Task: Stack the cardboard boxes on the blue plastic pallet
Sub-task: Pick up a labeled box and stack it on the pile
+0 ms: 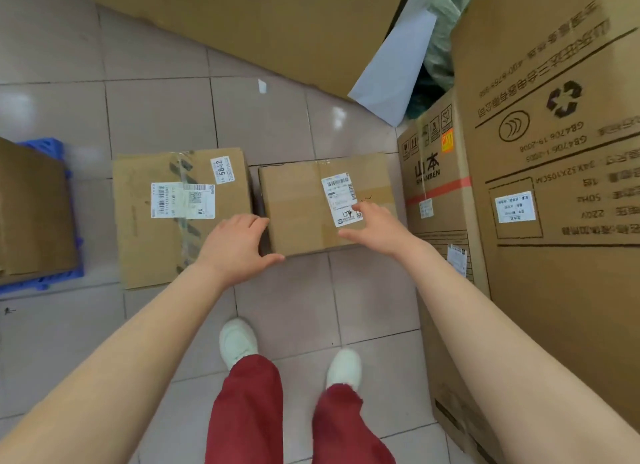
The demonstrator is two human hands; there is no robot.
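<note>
Boxes lay on the tiled floor in front of the person. The right box sat nearest the hands, with a white shipping label on its top. The left box stood just beside it, separated by a narrow gap, and carried two labels and strips of clear tape.

The left hand was open, fingers spread, at the near left corner of the right box; the thumb reached along the near edge and the fingertips lay over the gap between the two boxes. Whether it pressed on the cardboard could not be determined. The right hand was open as well, fingers extended over the top of the same box, with the fingertips at the lower edge of the label. Neither hand gripped anything.

The blue pallet was at the left edge, well apart from both boxes. Only its corner and part of its rim showed, as a box on the pallet covered most of it and was itself cut off by the frame.

Tall cartons stood at the right, their print partly blurred. A large carton crossed the top, cut off.
</note>
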